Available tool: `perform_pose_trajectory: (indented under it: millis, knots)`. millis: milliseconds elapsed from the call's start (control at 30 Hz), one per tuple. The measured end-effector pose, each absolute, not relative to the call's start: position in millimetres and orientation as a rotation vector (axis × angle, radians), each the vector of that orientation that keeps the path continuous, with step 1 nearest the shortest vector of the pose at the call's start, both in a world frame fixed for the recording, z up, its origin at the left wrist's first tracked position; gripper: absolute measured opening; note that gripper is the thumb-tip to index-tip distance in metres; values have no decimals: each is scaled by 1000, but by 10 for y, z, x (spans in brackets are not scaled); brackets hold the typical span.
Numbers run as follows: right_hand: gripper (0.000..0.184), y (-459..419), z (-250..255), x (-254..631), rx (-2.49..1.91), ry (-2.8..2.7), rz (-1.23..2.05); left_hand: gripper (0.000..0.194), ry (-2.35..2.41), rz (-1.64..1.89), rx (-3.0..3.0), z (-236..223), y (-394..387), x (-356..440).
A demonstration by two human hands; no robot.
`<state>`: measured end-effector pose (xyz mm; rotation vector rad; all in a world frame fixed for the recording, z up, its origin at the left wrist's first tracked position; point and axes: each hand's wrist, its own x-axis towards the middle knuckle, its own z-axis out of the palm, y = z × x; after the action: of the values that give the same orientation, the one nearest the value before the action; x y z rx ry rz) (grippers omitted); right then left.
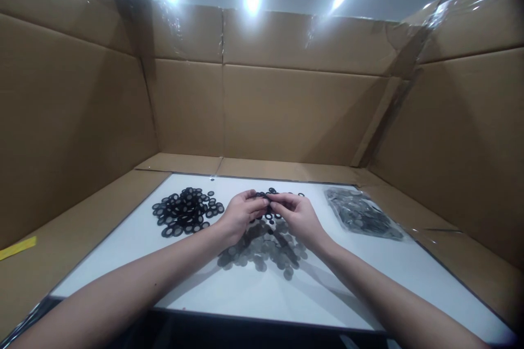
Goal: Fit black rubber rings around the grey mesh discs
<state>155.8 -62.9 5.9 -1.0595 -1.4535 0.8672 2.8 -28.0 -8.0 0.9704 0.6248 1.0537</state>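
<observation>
My left hand (240,216) and my right hand (301,217) meet over the middle of the white board. Their fingertips are closed in a pinch on a small dark piece, which looks like a black ring (268,203) and is mostly covered by the fingers. Loose black rings (268,217) lie beneath and behind the fingers. Nearer to me, under the wrists, thin grey discs (262,253) are spread in a loose heap. To the left of my left hand is a pile of black rings with grey centres (184,211).
A clear plastic bag (362,214) full of grey discs lies at the right of the white board (135,259). Tall cardboard walls (303,114) enclose the back and both sides. A yellow strip (18,248) is on the cardboard at far left.
</observation>
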Motion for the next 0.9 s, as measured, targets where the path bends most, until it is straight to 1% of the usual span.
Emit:
perform_pose_trajectory:
  millis: [133,300,633,767,900]
  knots:
    - [28,-621,27,1528,-1052,-1461,839,47,627,1107,947,-82,-291,45]
    - [32,-613,-1,1519,-988,-1443,923,42,623,1122,1046,-60,-262,17]
    - [25,-606,21,1553,-1058,-1503,788,33,619,1024,1213,-110,-190,-30]
    - [26,-612,38,1573,-1093,-1505,844,33,630,997,1223,-72,-194,-30]
    - [27,-614,51,1597,-1082,-1532,813,38,650,964,1181,-1,-207,-20]
